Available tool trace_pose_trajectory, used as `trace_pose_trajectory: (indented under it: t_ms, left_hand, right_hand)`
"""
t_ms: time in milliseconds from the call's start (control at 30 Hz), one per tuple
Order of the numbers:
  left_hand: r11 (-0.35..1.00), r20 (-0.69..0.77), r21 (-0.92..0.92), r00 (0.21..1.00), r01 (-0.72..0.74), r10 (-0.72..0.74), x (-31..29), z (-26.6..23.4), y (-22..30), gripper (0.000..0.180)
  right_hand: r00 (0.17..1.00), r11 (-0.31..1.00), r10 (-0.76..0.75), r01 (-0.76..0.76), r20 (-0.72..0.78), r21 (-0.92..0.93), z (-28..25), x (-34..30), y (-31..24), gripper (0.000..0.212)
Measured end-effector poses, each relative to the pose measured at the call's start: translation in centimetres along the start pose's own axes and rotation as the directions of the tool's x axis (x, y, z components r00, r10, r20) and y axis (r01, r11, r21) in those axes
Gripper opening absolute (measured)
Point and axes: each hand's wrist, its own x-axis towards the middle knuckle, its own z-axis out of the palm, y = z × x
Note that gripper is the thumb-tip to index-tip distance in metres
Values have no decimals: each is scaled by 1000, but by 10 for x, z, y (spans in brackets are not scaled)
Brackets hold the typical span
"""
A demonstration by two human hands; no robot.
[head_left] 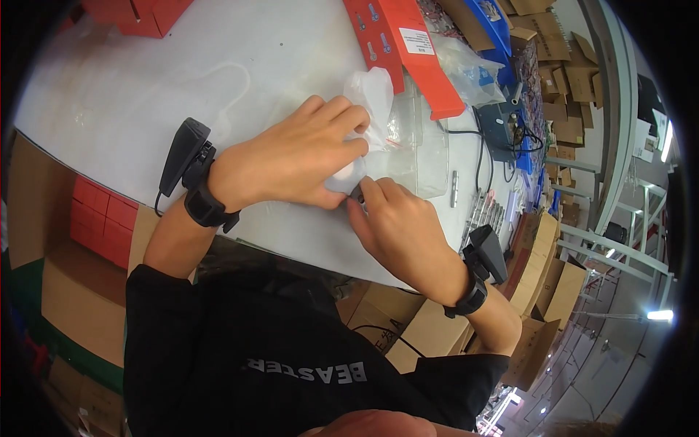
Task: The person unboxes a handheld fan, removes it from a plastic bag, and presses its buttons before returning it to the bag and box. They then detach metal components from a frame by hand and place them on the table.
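My left hand (302, 154) is curled over a translucent white plastic bag (348, 177), its thumb and fingers gripping the plastic near the table's front edge. Close beside it, my right hand (399, 227) pinches a small dark piece (357, 194) at the bag's near side; the fingers hide most of that piece, so its kind is unclear. White crumpled plastic (373, 95) stands up just beyond my left fingertips. A clear plastic tray (435, 169) lies on the table to the right of both hands.
An open red box (378, 40) with a hanging flap lies beyond the tray. Behind it are a clear bag (470, 69) and blue bins (494, 33). At right, a silver pen-like rod (455, 189) and several metal rods (486, 215) lie on the white table (240, 44). Cardboard boxes (87, 298) stand below left.
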Motion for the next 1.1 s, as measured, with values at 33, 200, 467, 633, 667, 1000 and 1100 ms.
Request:
trace_pose_trajectory:
  t_ms: [33,200,467,633,667,1000,1100]
  left_hand:
    - [999,-24,-27,999,-41,40,1,-1,0,48]
    - [963,11,-182,979,-200,206,8,-1,0,41]
    - [979,90,-136,982,-154,167,5,-1,3,23]
    - [978,140,-147,976,-147,168,8,0,6,21]
    - [977,145,-145,973,-159,180,9,0,5,21]
    - [977,194,-112,961,-179,198,10,-2,4,22]
    - [978,184,-115,964,-176,195,9,0,3,22]
  right_hand:
    - [1000,998,-14,16,-27,56,-1,-3,2,17]
    - [995,981,-4,23,-99,195,3,-15,9,17]
    - [999,977,22,-17,-24,212,4,-23,15,18]
    - [997,979,-42,29,61,202,-4,-13,24,15]
    - [994,979,-50,30,92,203,-6,-9,26,15]
    - [1000,991,25,-25,3,133,4,-8,11,16]
    - [999,995,26,-23,-30,98,9,-9,9,14]
